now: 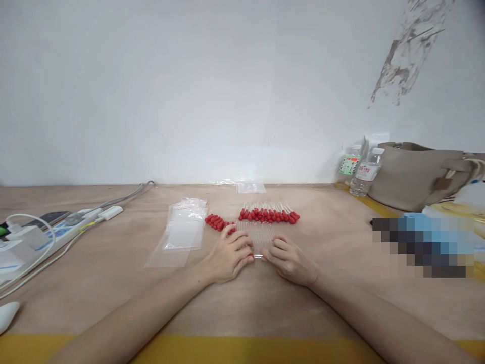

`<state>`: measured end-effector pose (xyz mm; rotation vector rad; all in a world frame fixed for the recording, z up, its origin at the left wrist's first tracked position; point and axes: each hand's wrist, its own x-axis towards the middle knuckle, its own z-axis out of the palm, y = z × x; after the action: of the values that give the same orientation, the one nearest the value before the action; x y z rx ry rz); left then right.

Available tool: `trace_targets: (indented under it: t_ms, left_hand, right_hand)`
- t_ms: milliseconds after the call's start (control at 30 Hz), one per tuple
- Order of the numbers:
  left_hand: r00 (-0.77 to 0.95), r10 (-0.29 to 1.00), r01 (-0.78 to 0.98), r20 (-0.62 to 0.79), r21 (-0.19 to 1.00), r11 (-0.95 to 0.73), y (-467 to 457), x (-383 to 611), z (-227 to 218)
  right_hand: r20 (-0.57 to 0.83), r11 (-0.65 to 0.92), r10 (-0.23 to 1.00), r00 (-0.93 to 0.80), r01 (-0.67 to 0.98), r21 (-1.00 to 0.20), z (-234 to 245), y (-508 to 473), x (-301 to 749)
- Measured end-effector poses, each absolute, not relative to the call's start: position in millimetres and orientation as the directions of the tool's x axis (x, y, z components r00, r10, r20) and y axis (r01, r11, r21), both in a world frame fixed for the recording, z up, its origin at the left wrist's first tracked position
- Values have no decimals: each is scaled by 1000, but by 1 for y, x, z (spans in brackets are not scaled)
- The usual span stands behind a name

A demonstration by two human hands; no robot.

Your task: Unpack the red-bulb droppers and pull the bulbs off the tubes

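Note:
A clear, slim tube [258, 256] lies crosswise between my two hands, close to the tabletop. My left hand [232, 257] pinches its left end, where a bit of red shows at the fingertips. My right hand [288, 259] has its fingers closed on the right end. Just beyond the hands is a row of clear tubes [261, 231], partly covered by my fingers. Behind that row lie several pale sticks with red tips [269, 215], side by side. Small red caps [215, 222] are heaped beyond my left hand, some hidden by it.
Clear plastic bags [184, 230] lie left of the caps, and another bag [252, 188] is by the wall. A power strip [64, 230] with cables is at the left. Bottles [367, 173] and a grey handbag [413, 174] stand at the back right, near a blurred-out patch.

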<state>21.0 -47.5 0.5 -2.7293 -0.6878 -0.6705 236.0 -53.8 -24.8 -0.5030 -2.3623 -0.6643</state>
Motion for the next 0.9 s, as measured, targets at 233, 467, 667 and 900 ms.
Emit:
trace_targets:
  t_ms: [233, 467, 667, 900]
  left_hand:
    - [774, 401, 501, 490, -86, -861, -53, 17, -2]
    - [538, 634, 637, 555, 224, -737, -32, -7, 11]
    - [67, 884, 865, 463, 415, -283, 28, -52, 31]
    - [-24, 944, 894, 330, 429, -128, 64, -71, 23]
  right_hand:
    - [686, 817, 203, -698, 507, 275, -27, -54, 241]
    - [691, 611, 616, -378, 783, -117, -27, -36, 270]
    - [506, 395, 837, -207, 869, -298, -29, -29, 269]
    - [506, 302, 853, -131, 913, -273, -24, -33, 256]
